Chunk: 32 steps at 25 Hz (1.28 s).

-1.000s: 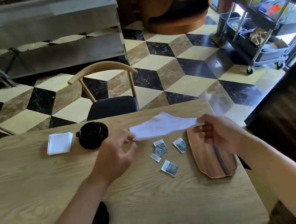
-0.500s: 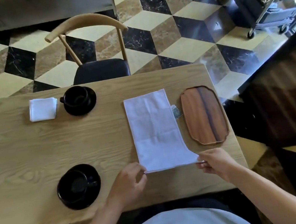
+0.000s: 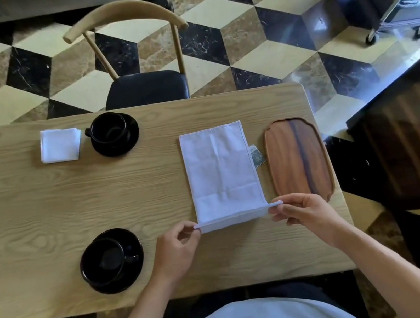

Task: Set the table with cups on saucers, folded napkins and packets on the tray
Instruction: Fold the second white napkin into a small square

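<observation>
Napkin (image 3: pixel 222 173) work sits right of centre on the table (image 3: pixel 46 206): you pinch its near left corner with your left hand (image 3: pixel 175 249) and its near right corner with your right hand (image 3: pixel 305 212), fingers curled tight on the cloth, the near edge lifted into a low fold while the rest lies flat. One packet (image 3: pixel 257 154) peeks out from under the cloth's right edge, just beside the wooden tray (image 3: pixel 298 158), which lies at the table's right end. Near left, a black cup (image 3: pixel 110 258) rests on its saucer (image 3: pixel 131 242). Far left, a second cup (image 3: pixel 108 128) stands on a saucer (image 3: pixel 132 138), with a folded napkin (image 3: pixel 60 144) just to its left. A chair (image 3: pixel 145 86) stands beyond the far edge.
</observation>
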Each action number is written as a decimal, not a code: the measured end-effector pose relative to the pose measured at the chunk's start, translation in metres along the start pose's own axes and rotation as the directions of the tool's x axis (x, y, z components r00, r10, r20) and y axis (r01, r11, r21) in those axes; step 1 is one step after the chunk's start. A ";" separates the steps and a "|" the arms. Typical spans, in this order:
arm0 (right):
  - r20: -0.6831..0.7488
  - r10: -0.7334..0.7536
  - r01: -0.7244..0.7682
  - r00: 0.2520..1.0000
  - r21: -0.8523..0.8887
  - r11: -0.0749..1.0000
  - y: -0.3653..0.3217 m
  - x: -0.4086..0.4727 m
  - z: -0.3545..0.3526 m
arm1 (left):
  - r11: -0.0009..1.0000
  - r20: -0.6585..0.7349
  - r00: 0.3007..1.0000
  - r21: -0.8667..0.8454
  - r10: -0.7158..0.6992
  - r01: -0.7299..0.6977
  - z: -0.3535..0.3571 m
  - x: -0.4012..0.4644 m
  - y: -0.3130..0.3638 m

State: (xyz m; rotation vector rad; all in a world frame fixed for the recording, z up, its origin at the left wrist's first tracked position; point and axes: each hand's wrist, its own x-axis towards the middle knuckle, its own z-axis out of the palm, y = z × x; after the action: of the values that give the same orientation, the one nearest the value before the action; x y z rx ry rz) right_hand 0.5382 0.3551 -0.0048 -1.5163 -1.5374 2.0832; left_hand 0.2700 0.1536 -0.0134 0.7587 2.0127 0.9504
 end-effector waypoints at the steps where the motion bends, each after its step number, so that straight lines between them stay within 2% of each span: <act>1: -0.011 -0.024 0.024 1.000 -0.005 1.000 -0.005 0.007 0.000 | 0.999 -0.010 1.000 -0.039 -0.026 0.025 0.001 0.009 0.003; 6: -0.090 -0.038 0.038 0.995 0.003 0.999 -0.033 0.071 -0.005 | 0.968 -0.096 0.985 -0.224 -0.141 0.117 0.000 0.077 0.016; 8: -0.121 -0.101 0.095 0.988 -0.049 0.994 -0.046 0.104 -0.009 | 0.952 -0.096 0.984 -0.281 -0.153 0.121 -0.002 0.111 0.022; 10: -0.068 -0.140 0.133 0.988 -0.095 0.986 -0.059 0.135 -0.010 | 0.941 -0.117 0.976 -0.306 -0.184 0.141 -0.001 0.148 0.026; 12: -0.026 -0.142 0.140 0.990 -0.064 0.988 -0.071 0.164 -0.008 | 0.942 -0.156 0.967 -0.300 -0.203 0.149 0.002 0.180 0.029; 18: -0.101 -0.069 0.061 0.992 -0.073 0.995 -0.081 0.237 -0.004 | 0.974 -0.221 0.956 -0.162 -0.192 0.159 0.007 0.251 0.022; 21: -0.182 -0.049 0.021 0.982 -0.152 0.988 -0.085 0.260 0.001 | 0.984 -0.275 0.945 -0.026 -0.179 0.179 0.012 0.271 0.019; 24: -0.245 -0.099 0.025 0.964 -0.291 0.957 -0.087 0.277 0.006 | 0.976 -0.344 0.925 0.078 -0.163 0.201 0.016 0.280 0.018; 27: -0.309 -0.164 0.010 0.937 -0.445 0.895 -0.090 0.284 0.011 | 0.972 -0.392 0.904 0.089 -0.169 0.220 0.019 0.285 0.018; 32: -0.358 -0.196 -0.018 0.913 -0.514 0.858 -0.090 0.289 0.017 | 0.971 -0.416 0.901 0.137 -0.125 0.198 0.023 0.290 0.016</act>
State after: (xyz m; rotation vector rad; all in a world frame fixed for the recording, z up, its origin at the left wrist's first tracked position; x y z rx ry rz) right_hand 0.3478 0.5634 -0.1159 -1.8351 -2.0236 1.2403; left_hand 0.1398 0.3903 -0.1219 0.4994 2.5074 0.8931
